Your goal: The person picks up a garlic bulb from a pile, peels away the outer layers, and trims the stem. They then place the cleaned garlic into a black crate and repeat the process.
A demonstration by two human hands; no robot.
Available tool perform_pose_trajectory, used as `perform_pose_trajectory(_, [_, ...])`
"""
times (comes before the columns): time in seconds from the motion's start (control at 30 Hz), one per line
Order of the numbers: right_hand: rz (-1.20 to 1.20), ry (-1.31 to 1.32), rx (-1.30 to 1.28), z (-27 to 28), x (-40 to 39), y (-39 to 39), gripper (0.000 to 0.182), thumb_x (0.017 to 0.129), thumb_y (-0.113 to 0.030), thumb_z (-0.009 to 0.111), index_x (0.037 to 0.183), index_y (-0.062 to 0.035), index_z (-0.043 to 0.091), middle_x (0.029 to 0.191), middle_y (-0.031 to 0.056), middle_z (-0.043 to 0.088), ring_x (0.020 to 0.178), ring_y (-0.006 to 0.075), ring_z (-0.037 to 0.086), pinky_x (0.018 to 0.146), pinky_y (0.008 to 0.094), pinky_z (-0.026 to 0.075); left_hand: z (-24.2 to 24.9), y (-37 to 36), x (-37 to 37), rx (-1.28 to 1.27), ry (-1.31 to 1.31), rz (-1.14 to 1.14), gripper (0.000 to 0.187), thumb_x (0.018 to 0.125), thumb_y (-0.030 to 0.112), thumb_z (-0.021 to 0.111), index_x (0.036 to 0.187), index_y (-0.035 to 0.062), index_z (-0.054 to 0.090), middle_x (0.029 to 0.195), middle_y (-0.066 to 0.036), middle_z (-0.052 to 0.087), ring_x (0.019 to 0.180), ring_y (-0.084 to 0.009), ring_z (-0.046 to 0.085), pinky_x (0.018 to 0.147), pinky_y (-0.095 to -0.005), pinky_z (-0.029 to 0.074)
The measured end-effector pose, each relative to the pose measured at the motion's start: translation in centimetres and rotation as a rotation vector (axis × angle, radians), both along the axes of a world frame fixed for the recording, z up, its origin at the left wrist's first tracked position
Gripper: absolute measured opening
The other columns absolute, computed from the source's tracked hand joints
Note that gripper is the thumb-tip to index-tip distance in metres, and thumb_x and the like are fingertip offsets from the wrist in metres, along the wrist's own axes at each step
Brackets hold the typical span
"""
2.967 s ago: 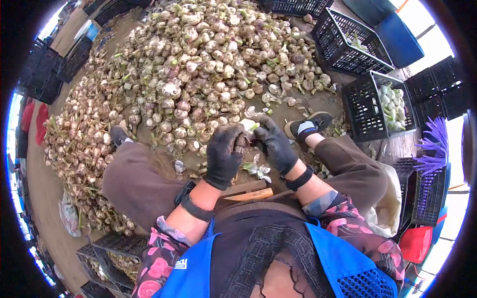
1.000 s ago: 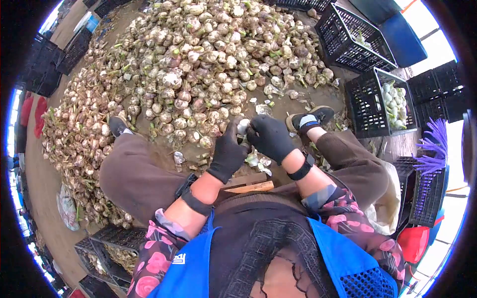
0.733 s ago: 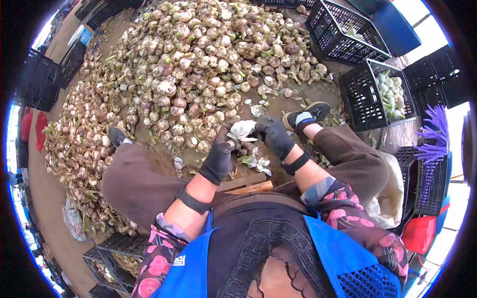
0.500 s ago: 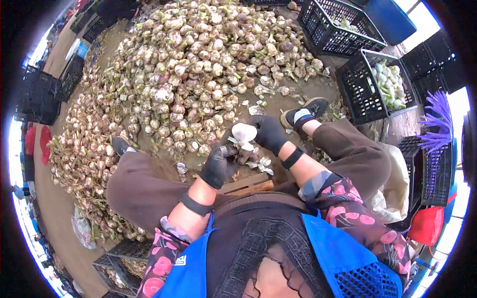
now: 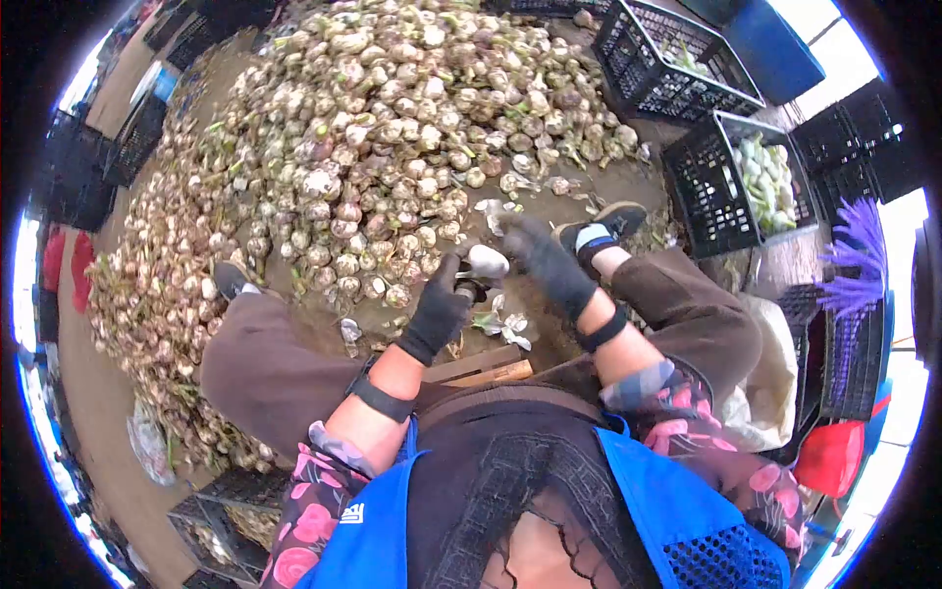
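A white, peeled garlic bulb (image 5: 488, 261) sits at the fingertips of my left hand (image 5: 440, 306), which wears a dark glove and is closed on the bulb. My gloved right hand (image 5: 551, 265) is just to the right of the bulb, apart from it. Motion blurs its fingers, so whether they hold anything cannot be made out. Loose garlic skins (image 5: 505, 324) lie on the ground below the hands. Beyond them spreads a large heap of unpeeled garlic (image 5: 363, 147), dirty and with stalk stubs.
At the right stands a black crate (image 5: 699, 201) with cleaned garlic (image 5: 767, 182), and behind it another black crate (image 5: 628, 69). A wooden piece (image 5: 481, 368) lies between my legs. A purple bristly thing (image 5: 856, 250) and a red container (image 5: 829, 458) are at far right.
My right hand has come off the garlic bulb and moved slightly right, its fingers blurred. The bulb stays in my left hand, now tilted, and the leafy skin below it no longer shows.
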State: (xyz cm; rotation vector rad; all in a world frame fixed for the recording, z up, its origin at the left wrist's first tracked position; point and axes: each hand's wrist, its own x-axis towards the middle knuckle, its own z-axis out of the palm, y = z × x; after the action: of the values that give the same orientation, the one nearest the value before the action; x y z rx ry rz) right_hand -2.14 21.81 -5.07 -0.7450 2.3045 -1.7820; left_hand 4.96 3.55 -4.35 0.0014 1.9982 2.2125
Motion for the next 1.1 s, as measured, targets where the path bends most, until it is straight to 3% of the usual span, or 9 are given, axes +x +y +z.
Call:
perform_pose_trajectory(0.07, [0.247,0.068,0.13,2.9,1.6,-1.9,0.029,0.082,-0.014,0.065,0.108,-0.002,0.061,0.113,0.0119,0.06,0.108,0.0263,0.054,0.097,0.0363,0.039,-0.7,1.0,-0.1,0.338,-0.153,0.054,0.035,0.083,-0.004,0.044,0.117,0.0031,0.05,0.102,-0.007,0.06,0.091,-0.0146,0.059,0.077,-0.0283,0.051])
perform_pose_trajectory(0.1, [0.26,0.008,0.116,1.7,0.3,-1.0,0.032,0.079,-0.011,0.068,0.11,-0.0057,0.06,0.104,0.0096,0.063,0.1,0.0208,0.057,0.089,0.0354,0.045,-0.5,0.2,0.3,-0.39,0.096,0.005,0.026,0.083,0.0,0.048,0.109,0.0015,0.053,0.09,-0.007,0.062,0.081,-0.0133,0.06,0.071,-0.0291,0.051])
perform_pose_trajectory(0.2, [-0.243,-0.54,0.124,-1.2,-4.4,6.3,0.027,0.079,-0.002,0.061,0.106,-0.0041,0.059,0.09,0.0049,0.065,0.078,0.0148,0.06,0.068,0.0294,0.05,-0.8,-0.2,0.9,-0.256,-0.19,-0.142,0.02,0.083,0.007,0.052,0.103,0.0015,0.056,0.084,-0.011,0.064,0.072,-0.0207,0.061,0.068,-0.0316,0.05])
perform_pose_trajectory(0.3, [-0.45,0.368,0.52,6.2,-7.7,14.9,0.035,0.086,-0.01,0.053,0.121,-0.0062,0.053,0.104,0.0099,0.062,0.094,0.0216,0.06,0.078,0.0318,0.05,-5.5,-1.4,1.7,-0.491,0.178,-0.329,0.026,0.084,0.014,0.055,0.106,0.0021,0.057,0.088,-0.016,0.064,0.076,-0.0308,0.062,0.072,-0.0345,0.05])
perform_pose_trajectory(0.37, [-0.465,-0.4,-1.018,9.5,-8.0,15.0,0.034,0.088,-0.012,0.052,0.122,-0.0053,0.051,0.105,0.0104,0.061,0.096,0.0229,0.059,0.078,0.0333,0.051,-7.2,-0.6,2.3,-0.598,0.254,-0.17,0.026,0.081,0.012,0.053,0.105,0.0018,0.058,0.089,-0.016,0.064,0.079,-0.0316,0.062,0.075,-0.0364,0.049])
perform_pose_trajectory(0.63, [0.058,-0.084,0.159,-3.4,-10.7,-10.0,0.039,0.086,-0.018,0.061,0.124,-0.0095,0.052,0.11,0.0068,0.059,0.086,0.0134,0.059,0.074,0.0272,0.049,-4.1,-4.4,0.4,-0.269,-0.163,0.249,0.03,0.083,0.019,0.055,0.103,-0.0035,0.058,0.087,-0.024,0.062,0.083,-0.0401,0.06,0.077,-0.0427,0.047])
perform_pose_trajectory(0.8, [0.258,0.491,0.459,-3.5,-10.7,-30.6,0.06,0.079,-0.028,0.066,0.132,-0.013,0.042,0.137,0.0188,0.038,0.113,0.0372,0.05,0.09,0.0468,0.045,-5.8,-6.4,1.2,-0.702,0.515,0.423,0.023,0.08,0.017,0.056,0.093,-0.0021,0.06,0.078,-0.022,0.06,0.077,-0.0404,0.058,0.071,-0.0465,0.046])
perform_pose_trajectory(0.87, [0.323,0.65,0.935,-3.9,-11.6,-34.5,0.062,0.077,-0.029,0.067,0.132,-0.017,0.041,0.138,0.0184,0.037,0.109,0.0395,0.052,0.087,0.0465,0.047,-3.9,-6.4,1.6,-0.624,0.207,0.347,0.017,0.078,0.014,0.055,0.087,-0.0005,0.06,0.085,-0.02,0.062,0.079,-0.0396,0.058,0.069,-0.0456,0.047])
perform_pose_trajectory(1.1, [0.35,-0.285,0.091,-2.0,-11.2,-26.0,0.062,0.074,-0.012,0.074,0.126,-0.0038,0.042,0.117,0.0099,0.053,0.106,0.0193,0.052,0.093,0.0315,0.042,-2.9,-7.6,0.2,0.28,-0.18,0.845,0.024,0.084,0.009,0.049,0.108,0.0051,0.049,0.087,-0.001,0.054,0.072,-0.0113,0.051,0.064,-0.0278,0.045])
